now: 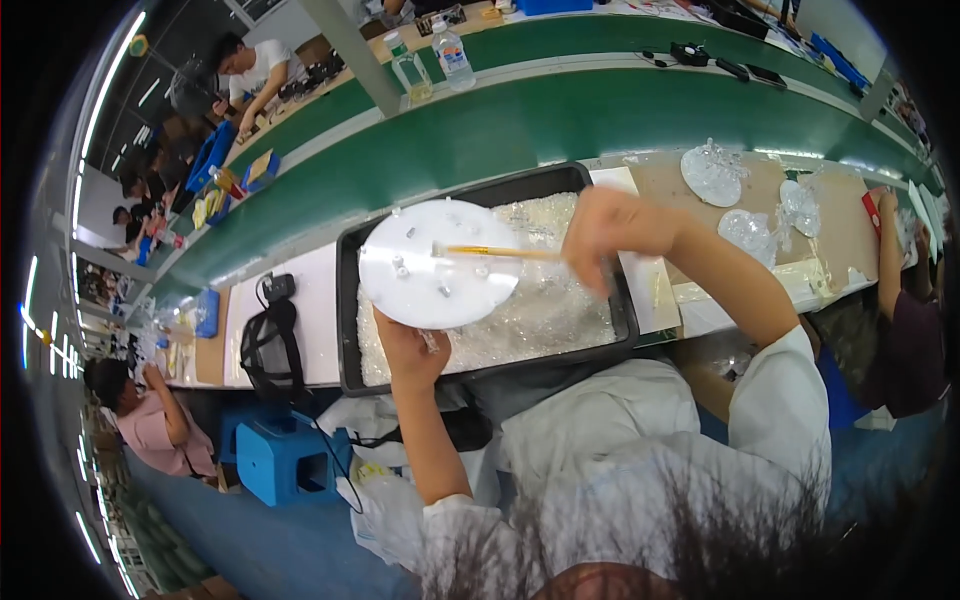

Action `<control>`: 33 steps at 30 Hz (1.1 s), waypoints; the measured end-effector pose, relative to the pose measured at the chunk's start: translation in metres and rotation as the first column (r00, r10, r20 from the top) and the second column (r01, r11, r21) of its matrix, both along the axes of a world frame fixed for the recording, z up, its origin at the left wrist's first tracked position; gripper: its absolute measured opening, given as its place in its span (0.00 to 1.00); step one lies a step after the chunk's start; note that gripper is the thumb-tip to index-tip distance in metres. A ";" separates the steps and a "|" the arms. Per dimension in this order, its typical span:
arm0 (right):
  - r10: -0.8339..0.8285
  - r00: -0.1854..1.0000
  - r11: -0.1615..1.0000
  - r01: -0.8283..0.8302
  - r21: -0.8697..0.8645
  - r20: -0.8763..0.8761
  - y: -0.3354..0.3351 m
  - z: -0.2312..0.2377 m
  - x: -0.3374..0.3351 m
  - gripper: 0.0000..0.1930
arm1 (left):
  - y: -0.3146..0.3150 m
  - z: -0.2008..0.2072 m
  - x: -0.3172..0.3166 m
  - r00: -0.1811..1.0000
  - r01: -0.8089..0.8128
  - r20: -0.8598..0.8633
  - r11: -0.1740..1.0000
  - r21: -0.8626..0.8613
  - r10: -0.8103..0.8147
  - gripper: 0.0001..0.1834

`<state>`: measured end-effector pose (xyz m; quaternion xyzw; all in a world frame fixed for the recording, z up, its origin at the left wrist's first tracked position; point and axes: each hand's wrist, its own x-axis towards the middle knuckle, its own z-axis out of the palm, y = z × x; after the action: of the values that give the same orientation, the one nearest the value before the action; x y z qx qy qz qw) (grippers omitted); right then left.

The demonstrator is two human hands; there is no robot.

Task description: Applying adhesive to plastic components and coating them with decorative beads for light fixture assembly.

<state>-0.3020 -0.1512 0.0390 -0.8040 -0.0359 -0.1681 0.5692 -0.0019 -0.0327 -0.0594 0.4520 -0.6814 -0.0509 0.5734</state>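
Now a white disc (pixel 437 262) is gripped from below by the left hand (pixel 408 352), while a thin stick (pixel 495 252) is pinched in the right hand (pixel 610 235) over the black tray (pixel 348 300).

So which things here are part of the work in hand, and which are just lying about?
In use:
left hand
white disc
right hand
thin stick
black tray of clear pieces

Lying about:
two bottles
black bag
blue stool
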 end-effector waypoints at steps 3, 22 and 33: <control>-0.174 0.809 0.814 -0.203 0.544 0.562 0.001 0.014 0.003 0.28 | 0.006 0.003 -0.004 0.993 -0.077 0.089 0.994 -0.072 0.083 0.30; -0.337 0.849 0.768 -0.003 0.640 0.408 -0.018 0.009 0.004 0.28 | 0.015 -0.012 0.005 0.994 0.094 -0.053 0.993 0.070 -0.091 0.42; -0.344 0.836 0.881 0.129 0.455 0.428 0.006 0.020 -0.001 0.25 | -0.002 0.013 -0.012 0.953 -0.153 0.224 0.962 -0.228 0.204 0.20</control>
<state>-0.3029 -0.1448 0.0592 -0.5944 -0.0432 -0.4436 0.6694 -0.0137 -0.0346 -0.0462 0.4522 -0.7046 0.1293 0.5313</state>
